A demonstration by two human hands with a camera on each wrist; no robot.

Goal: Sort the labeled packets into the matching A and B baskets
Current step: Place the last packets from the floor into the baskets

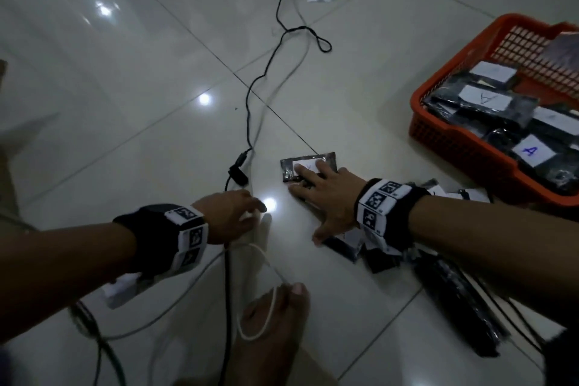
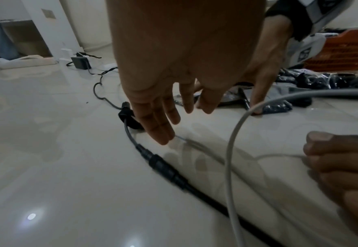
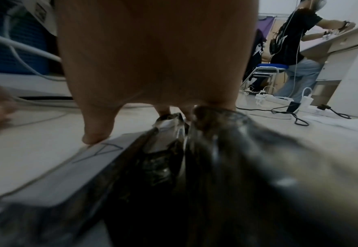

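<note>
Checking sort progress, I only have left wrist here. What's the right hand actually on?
Observer: In the head view the right hand lies flat with its fingers spread, fingertips on the white label of a floor packet. No grip on it.
Operator: Which letter?
Observer: The fingers cover it in the head view. The right wrist view shows the thumb at the edge of a second label, with pen strokes that look like an A. I'm not certain.
Operator: Does the basket match?
Observer: The orange basket holds several dark packets. Two of the labels read A; the other labels there are unreadable.
</note>
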